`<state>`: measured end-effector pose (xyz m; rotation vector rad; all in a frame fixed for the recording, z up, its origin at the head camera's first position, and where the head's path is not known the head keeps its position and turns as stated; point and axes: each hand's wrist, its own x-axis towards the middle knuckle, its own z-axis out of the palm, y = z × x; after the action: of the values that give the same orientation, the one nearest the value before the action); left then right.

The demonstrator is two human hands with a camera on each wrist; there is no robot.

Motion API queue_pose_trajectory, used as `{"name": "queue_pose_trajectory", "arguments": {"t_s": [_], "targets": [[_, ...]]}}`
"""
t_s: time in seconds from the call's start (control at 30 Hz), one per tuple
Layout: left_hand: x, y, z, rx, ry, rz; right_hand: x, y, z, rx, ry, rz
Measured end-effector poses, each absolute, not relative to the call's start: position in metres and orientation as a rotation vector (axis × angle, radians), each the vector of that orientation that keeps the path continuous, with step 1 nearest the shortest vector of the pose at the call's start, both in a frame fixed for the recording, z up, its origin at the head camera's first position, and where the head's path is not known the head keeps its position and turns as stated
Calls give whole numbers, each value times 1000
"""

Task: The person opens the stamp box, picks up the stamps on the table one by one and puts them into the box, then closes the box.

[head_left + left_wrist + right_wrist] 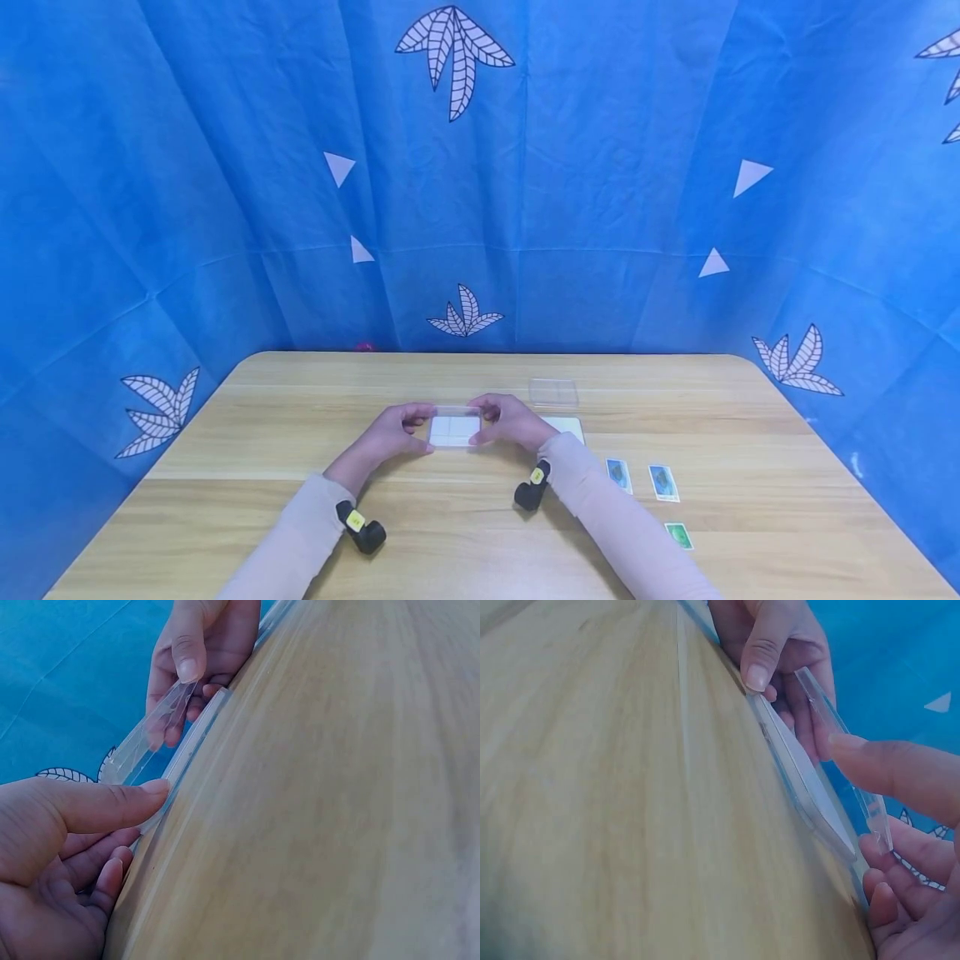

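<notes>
A shallow clear plastic box base (453, 433) with a white flat filling rests on the table in front of me. My left hand (392, 429) holds its left end, the thumb (757, 676) on the near corner and the other fingers behind. Above the base, my right hand (513, 421) pinches a clear plastic lid (826, 712) between thumb and fingers. The lid (146, 739) is tilted and apart from the base along at least one side; in the left wrist view, a gap shows between them.
Behind my right hand lie another clear plastic cover (553, 392) and a white flat piece (567, 427), partly hidden. Two blue picture cards (618, 475) and a green card (678, 536) lie by my right forearm. A blue curtain (480, 200) hangs beyond the wooden table (300, 417).
</notes>
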<state>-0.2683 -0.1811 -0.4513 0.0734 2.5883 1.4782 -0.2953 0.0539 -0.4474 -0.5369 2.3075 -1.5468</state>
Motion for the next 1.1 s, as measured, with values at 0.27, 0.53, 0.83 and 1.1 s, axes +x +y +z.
{"name": "queue_pose_trajectory", "arguments": {"t_s": [0.27, 0.53, 0.83, 1.1], "targets": [[-267, -182, -451, 64, 2593, 1475, -296, 55, -445, -475, 2282, -1593], [-269, -183, -454, 82, 2589, 1480, -298, 60, -436, -395, 2270, -1668], [-268, -185, -452, 102, 2581, 1501, -312, 57, -430, -355, 2321, -1677], [-267, -184, -451, 92, 2573, 1502, -328, 52, -432, -304, 2370, -1654]]}}
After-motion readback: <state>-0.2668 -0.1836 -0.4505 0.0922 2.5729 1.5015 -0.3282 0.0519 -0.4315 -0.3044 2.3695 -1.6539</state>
